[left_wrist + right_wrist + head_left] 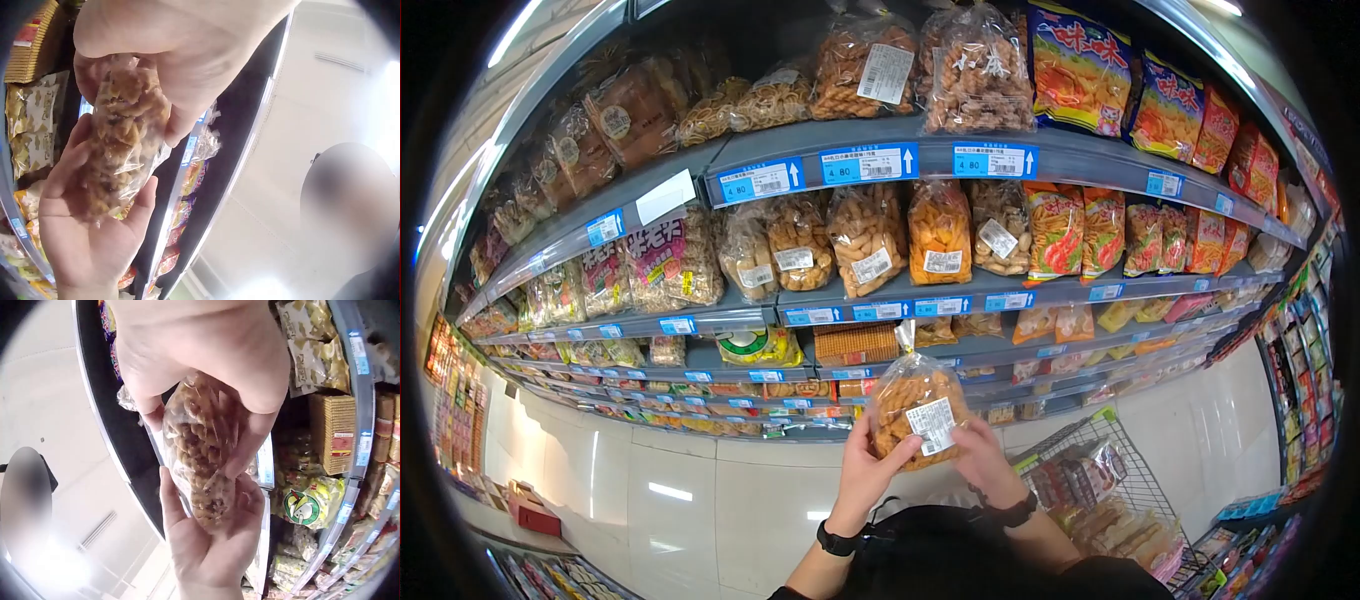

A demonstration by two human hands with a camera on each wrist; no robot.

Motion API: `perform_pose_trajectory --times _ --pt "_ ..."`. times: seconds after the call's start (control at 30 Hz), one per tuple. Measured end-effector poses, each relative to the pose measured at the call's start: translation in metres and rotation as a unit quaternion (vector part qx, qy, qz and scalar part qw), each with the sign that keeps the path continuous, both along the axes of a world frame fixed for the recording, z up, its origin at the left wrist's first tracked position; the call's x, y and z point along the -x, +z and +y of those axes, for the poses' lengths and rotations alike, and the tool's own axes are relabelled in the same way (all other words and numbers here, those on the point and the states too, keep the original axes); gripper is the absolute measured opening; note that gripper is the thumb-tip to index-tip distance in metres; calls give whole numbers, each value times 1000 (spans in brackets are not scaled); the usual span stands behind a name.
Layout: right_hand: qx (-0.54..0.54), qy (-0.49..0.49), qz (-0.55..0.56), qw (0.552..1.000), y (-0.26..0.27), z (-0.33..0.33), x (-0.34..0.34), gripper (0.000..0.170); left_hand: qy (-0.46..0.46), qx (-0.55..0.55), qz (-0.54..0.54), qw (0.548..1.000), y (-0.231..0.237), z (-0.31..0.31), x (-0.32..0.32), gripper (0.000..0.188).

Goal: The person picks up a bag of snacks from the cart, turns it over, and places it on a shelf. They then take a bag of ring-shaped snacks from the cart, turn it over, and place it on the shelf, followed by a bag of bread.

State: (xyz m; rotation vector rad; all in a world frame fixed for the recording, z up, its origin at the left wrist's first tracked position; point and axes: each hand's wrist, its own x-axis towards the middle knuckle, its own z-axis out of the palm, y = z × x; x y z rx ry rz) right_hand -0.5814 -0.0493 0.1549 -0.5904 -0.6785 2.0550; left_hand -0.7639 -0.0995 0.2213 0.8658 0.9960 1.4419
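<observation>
One snack bag (897,400) | left hand (868,470), right hand (988,464): grip curled round it | label (931,427) print illegible

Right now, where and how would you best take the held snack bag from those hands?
Likely by the gathered neck of the snack bag, coming from the far end: it is narrow and juts out free, while the left hand and right hand hold the bag's two sides.
</observation>
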Motion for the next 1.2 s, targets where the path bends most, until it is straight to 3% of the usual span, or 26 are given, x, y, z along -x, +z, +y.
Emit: perform_pose_trajectory --times 0.07,0.1,0.17,0.3,0.37,0.43,0.47,0.53,0.63,0.67,0.77,0.83,0.93,1.1,1.2 --pt "-2 -24 0 1000 3 2 1 47 106 -49 66 991 1 -1 -4 65" --pt "-21 -46 0 999 5 5 1 48 106 -52 65 991 -1 -1 -3 65" --pt "-44 -70 -3 997 15 7 2 48 140 -73 175 972 -11 -2 4 69" --pt "-133 -110 -118 978 18 9 4 52 29 -75 123 989 -7 -11 -1 75" --pt "-171 -115 -150 967 12 11 5 52 27 -101 60 993 -4 -9 -4 79" --pt "-198 -93 -40 975 23 7 6 45 24 -125 -3 992 -2 -7 -5 83" --pt "-198 -94 -40 975 29 4 4 45 27 -135 -25 990 -1 -6 -6 84" --pt "-268 -36 -181 945 42 -1 2 37 27 -144 -46 988 -2 -5 -5 86" --pt "-250 11 -160 955 45 -2 -1 34 50 -78 -16 996 -8 -5 1 81" --pt "-249 9 -159 955 42 -2 -3 34 59 -47 -52 996 -9 -4 2 77" --pt "-258 -56 -189 946 36 -1 -4 36 53 -8 -114 992 -8 -3 3 71" --pt "-307 -137 -259 906 47 3 -1 35 39 -1 -140 989 -6 -4 3 68" --pt "-237 -95 -234 938 66 0 3 40 -4 13 -160 987 -4 -5 1 67" --pt "-168 -47 -205 963 43 8 -2 48 -24 12 -103 994 -8 -2 4 70" --pt "-125 -48 -172 976 47 9 2 46 12 6 -78 997 -16 -1 6 70"
